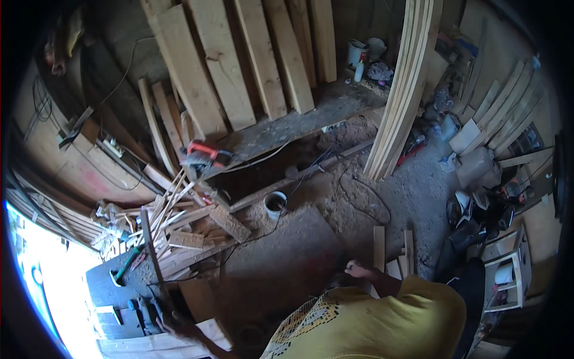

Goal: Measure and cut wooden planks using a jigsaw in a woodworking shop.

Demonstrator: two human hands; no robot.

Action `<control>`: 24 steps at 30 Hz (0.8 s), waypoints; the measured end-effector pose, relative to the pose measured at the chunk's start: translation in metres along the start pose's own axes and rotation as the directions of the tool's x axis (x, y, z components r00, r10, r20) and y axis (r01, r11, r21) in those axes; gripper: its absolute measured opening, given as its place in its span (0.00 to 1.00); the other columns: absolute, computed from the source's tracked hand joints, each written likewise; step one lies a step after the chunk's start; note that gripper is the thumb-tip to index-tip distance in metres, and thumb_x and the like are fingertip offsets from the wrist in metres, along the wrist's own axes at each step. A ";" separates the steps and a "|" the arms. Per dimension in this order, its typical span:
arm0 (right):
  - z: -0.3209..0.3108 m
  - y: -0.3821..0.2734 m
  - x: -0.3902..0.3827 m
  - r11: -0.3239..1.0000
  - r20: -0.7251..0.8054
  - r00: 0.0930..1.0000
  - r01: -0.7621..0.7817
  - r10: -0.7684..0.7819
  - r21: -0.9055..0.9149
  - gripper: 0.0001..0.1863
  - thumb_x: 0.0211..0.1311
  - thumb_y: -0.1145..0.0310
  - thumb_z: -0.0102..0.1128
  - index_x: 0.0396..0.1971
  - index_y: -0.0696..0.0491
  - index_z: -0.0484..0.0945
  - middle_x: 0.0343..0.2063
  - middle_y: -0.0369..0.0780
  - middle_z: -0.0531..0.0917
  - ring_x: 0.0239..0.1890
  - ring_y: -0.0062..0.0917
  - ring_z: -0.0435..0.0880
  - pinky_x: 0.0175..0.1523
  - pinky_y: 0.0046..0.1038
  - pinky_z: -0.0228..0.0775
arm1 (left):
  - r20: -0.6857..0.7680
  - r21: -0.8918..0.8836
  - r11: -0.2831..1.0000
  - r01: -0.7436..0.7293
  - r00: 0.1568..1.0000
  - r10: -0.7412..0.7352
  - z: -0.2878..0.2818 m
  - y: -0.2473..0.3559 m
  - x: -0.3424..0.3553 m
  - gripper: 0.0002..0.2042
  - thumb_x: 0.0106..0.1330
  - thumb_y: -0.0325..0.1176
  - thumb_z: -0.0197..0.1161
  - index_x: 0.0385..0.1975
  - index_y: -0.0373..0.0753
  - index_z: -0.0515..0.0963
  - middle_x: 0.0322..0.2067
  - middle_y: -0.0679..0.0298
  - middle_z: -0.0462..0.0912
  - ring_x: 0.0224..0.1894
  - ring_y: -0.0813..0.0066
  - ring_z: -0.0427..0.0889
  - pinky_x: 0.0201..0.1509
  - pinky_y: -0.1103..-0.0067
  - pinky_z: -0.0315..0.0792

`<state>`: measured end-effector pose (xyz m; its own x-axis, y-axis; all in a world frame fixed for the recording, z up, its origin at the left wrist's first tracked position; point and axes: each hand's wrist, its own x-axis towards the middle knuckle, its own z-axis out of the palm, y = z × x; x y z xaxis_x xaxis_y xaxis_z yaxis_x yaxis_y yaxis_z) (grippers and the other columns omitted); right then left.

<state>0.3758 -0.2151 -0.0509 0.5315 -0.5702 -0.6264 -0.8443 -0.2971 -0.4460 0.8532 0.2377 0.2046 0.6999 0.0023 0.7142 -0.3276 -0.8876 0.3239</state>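
My left hand (173,323) reaches over the workbench (101,281) at lower left, its fingers stretched toward several dark tools (148,314) lying side by side; in the shadow I cannot tell whether they touch. A green-handled hammer (128,266) lies farther back on that bench. Near my left wrist is a pale board (214,332). My right hand (357,269) is held beside my body with its fingers curled, and nothing shows in it. Short wooden pieces (379,248) stand just beyond it to the right.
Long planks (221,66) lean at the back, and a tall stack of strips (403,90) rises right of centre. A red power tool (203,152) rests by a dark trough. Beside offcuts (186,239) stands a white bucket (275,203). A cord (382,200) crosses the dusty floor. Clutter (478,209) fills the right.
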 end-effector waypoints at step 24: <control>-0.478 0.203 0.300 0.943 -0.089 0.943 0.308 -0.319 -0.124 0.15 0.59 0.57 0.60 0.34 0.54 0.83 0.32 0.51 0.85 0.36 0.49 0.84 0.44 0.50 0.76 | 0.971 0.021 0.931 0.365 -0.228 0.067 0.391 0.558 -0.258 0.19 0.79 0.40 0.49 0.58 0.35 0.77 0.57 0.54 0.78 0.60 0.64 0.75 0.66 0.68 0.67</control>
<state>0.3311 -0.8122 -0.0235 0.7651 -0.5113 -0.3915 -0.6414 -0.5506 -0.5343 0.7377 -0.4385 -0.0416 0.4352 -0.5079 -0.7434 -0.0365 -0.8350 0.5490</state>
